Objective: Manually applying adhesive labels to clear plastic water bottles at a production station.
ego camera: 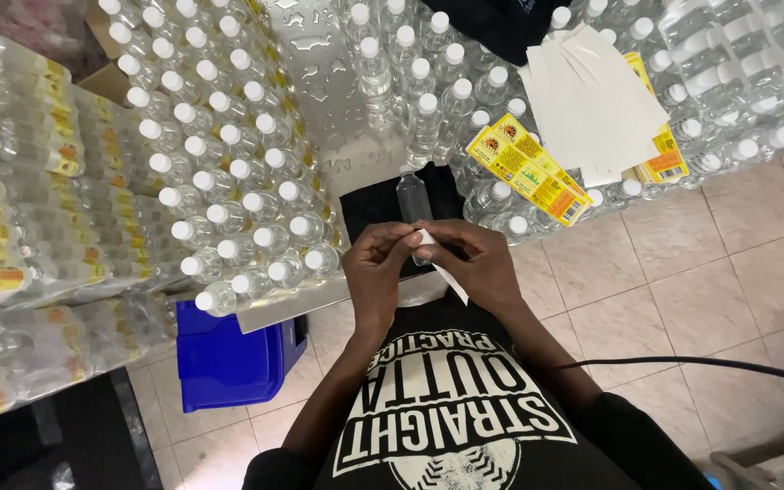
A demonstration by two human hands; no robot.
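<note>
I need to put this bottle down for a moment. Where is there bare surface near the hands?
The dark mat shows bare patches either side of the clear bottle, above the left hand and right hand. The textured metal surface beyond is partly bare. The capped bottles at left and yellow labels at right crowd everything else.

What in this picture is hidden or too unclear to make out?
- Head view: the lower part of the clear bottle is hidden behind the left hand and right hand.
- The white strip: its near face is turned away and mostly covered by fingers.
- The blue bin: its inside is hidden under the table edge.
</note>
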